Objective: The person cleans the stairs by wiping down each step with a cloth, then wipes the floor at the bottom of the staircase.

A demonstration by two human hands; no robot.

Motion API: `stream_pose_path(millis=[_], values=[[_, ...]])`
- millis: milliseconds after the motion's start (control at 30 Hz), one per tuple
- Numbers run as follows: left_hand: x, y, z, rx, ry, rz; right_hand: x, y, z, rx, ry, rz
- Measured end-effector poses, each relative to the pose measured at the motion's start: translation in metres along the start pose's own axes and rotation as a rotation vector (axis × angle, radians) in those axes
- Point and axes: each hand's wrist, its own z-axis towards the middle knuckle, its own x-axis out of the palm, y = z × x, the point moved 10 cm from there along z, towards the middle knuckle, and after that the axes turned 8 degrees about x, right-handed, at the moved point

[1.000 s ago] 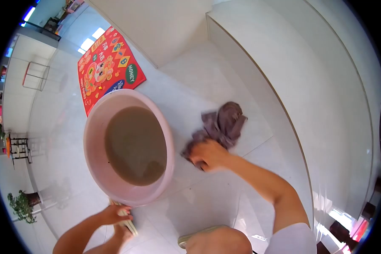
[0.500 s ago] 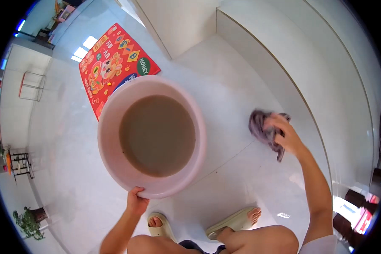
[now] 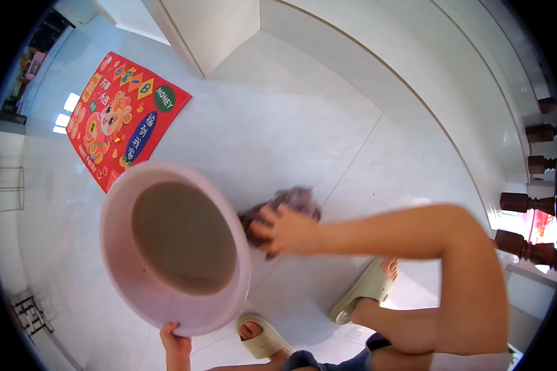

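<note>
A pale pink basin [image 3: 120, 247] of murky grey-brown water [image 3: 182, 238] sits on the floor and looks slightly tilted. My left hand [image 3: 176, 343] is closed on its near rim, thumb on top. Just right of the basin, my right hand [image 3: 284, 232] presses on a crumpled dark purple-grey rag [image 3: 300, 201], with fingers bent into the cloth. The rag lies against the floor and reaches close to the basin's right side; whether they touch is hard to tell. Part of the cloth is hidden under my hand.
A red printed mat [image 3: 114, 117] lies beyond the basin on the pale tiled floor [image 3: 278, 117]. White steps [image 3: 377, 68] rise at the upper right, with dark wooden balusters [image 3: 529, 204] at the right edge. My feet in light green slippers [image 3: 362, 290] stand close by.
My right hand and the rag have moved left, from near the step to beside the basin. The view has shifted, and the basin looks more tilted. My left hand still grips the rim.
</note>
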Motion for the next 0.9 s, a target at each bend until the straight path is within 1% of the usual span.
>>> stream_pose_path(millis=[33, 67, 133, 167, 200, 233, 267, 333, 367, 433, 467, 500, 567, 633, 667, 733, 767, 800, 833, 867, 900], values=[[-0.015, -0.004, 0.004, 0.008, 0.021, 0.002, 0.032, 0.031, 0.009, -0.012, -0.126, -0.132], [-0.027, -0.012, 0.0, 0.01, -0.017, 0.017, 0.064, 0.061, 0.017, -0.008, -0.253, -0.263], [-0.047, -0.022, -0.019, 0.007, -0.102, 0.039, 0.088, 0.096, 0.027, 0.116, -0.181, 0.106], [-0.06, -0.022, -0.019, -0.004, -0.082, 0.06, 0.089, 0.107, 0.032, 0.143, -0.242, 0.105], [-0.078, -0.024, -0.021, -0.016, -0.064, 0.08, 0.088, 0.103, 0.037, 0.214, -0.295, 0.125], [-0.103, -0.028, -0.024, -0.025, -0.046, 0.098, 0.087, 0.096, 0.041, 0.283, -0.35, 0.143], [-0.19, -0.024, -0.017, -0.072, -0.295, 0.084, 0.085, 0.084, 0.043, 0.358, -0.41, 0.157], [-0.219, -0.017, -0.023, -0.072, -0.304, 0.098, 0.077, 0.048, 0.032, 0.555, -0.589, 0.084], [-0.23, -0.017, -0.024, -0.07, -0.306, 0.106, 0.069, 0.022, 0.017, 0.671, -0.681, -0.011], [-0.294, -0.004, -0.01, -0.191, -0.287, 0.199, 0.044, -0.031, -0.042, 0.842, -1.014, -0.13], [-0.313, 0.001, -0.008, -0.251, -0.281, 0.239, 0.03, -0.049, -0.079, 0.986, -1.053, -0.255], [-0.308, -0.001, -0.01, -0.181, -0.316, 0.206, 0.066, -0.084, -0.13, 1.217, -1.013, -0.225], [-0.284, -0.003, -0.019, -0.043, -0.378, 0.145, 0.059, -0.111, -0.211, 1.47, -0.844, -0.234], [-0.287, -0.001, -0.02, 0.0, -0.387, 0.116, 0.072, -0.134, -0.277, 1.675, -0.935, 0.003], [-0.292, -0.001, -0.025, 0.023, -0.4, 0.1, 0.066, -0.131, -0.27, 1.638, -0.963, 0.031], [-0.302, 0.003, -0.025, -0.011, -0.462, 0.098, 0.04, -0.123, -0.255, 1.563, -1.03, 0.083], [-0.309, 0.003, -0.025, -0.029, -0.492, 0.102, 0.033, -0.115, -0.223, 1.453, -1.037, 0.164], [-0.308, 0.004, -0.025, -0.026, -0.461, 0.119, 0.023, -0.099, -0.173, 1.341, -1.041, 0.242], [-0.306, 0.003, -0.023, -0.023, -0.427, 0.142, 0.017, -0.08, -0.116, 1.146, -1.023, 0.104], [-0.304, 0.0, -0.021, -0.019, -0.392, 0.168, -0.006, -0.049, -0.052, 0.925, -1.066, 0.036], [-0.307, -0.009, -0.02, 0.014, -0.406, 0.239, -0.006, -0.027, 0.008, 0.765, -1.065, 0.182]])
